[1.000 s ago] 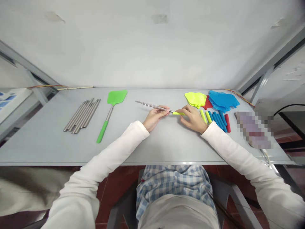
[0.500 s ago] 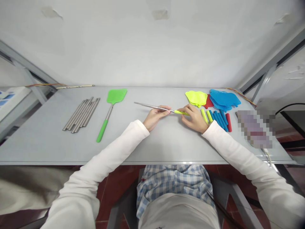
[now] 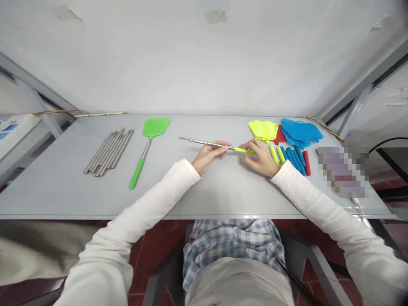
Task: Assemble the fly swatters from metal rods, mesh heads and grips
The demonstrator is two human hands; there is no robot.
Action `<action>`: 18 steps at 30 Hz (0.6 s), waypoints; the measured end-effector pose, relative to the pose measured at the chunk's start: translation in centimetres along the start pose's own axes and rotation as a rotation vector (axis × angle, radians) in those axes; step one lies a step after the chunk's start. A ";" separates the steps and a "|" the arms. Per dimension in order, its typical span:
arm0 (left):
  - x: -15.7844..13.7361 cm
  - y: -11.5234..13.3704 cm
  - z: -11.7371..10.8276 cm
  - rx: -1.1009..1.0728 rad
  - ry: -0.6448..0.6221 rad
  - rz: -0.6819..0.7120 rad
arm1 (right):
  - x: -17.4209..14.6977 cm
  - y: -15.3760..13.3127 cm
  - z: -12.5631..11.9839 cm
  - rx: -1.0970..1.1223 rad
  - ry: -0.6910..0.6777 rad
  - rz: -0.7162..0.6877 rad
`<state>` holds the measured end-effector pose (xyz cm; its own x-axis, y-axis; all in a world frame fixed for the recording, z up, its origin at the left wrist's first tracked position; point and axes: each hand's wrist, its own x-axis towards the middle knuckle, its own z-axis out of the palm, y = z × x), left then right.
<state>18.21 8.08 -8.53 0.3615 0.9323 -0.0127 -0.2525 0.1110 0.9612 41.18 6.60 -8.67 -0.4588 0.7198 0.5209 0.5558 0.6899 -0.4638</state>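
Note:
My left hand (image 3: pixel 210 156) is closed round a thin silver metal rod (image 3: pixel 197 141), whose bare end points left. On the rod's right end sits a yellow handle sleeve (image 3: pixel 241 150), pinched by the fingers of my right hand (image 3: pixel 259 159). Rod and sleeve lie in one line, held just above the table. Just right of my right hand are loose yellow sleeves (image 3: pixel 273 155), several blue sleeves (image 3: pixel 295 160) and a red sleeve (image 3: pixel 306 163). Behind them lie yellow (image 3: pixel 263 130), red (image 3: pixel 280 137) and blue (image 3: pixel 301 132) fly swatter heads.
A green fly swatter (image 3: pixel 140 159) with its handle lies left of my left hand. Farther left is a bundle of several metal rods (image 3: pixel 110 153). A blurred-out object (image 3: pixel 341 172) rests at the table's right side. The grey table (image 3: pixel 204 195) meets a white wall behind.
The rod and yellow sleeve have shifted very slightly in my hands, and my left fingers have loosened a little. Everything else on the table stays put.

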 end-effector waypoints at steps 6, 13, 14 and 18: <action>0.0 0.0 0.3 -0.044 0.048 0.063 | 0.0 -0.3 0.0 0.014 0.029 -0.042; 0.2 -0.6 0.0 -0.028 0.093 0.063 | -0.1 -0.3 0.0 0.006 0.047 -0.050; 0.2 -0.6 0.0 -0.035 0.091 0.063 | -0.1 -0.3 0.0 0.009 0.050 -0.053; 0.2 -0.5 0.1 -0.045 0.061 0.059 | 0.0 -0.3 -0.1 0.017 0.050 -0.070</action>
<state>18.46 8.19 -8.96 0.2896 0.9568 0.0259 -0.3121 0.0688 0.9476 41.05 6.34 -8.45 -0.4611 0.6651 0.5874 0.5112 0.7402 -0.4368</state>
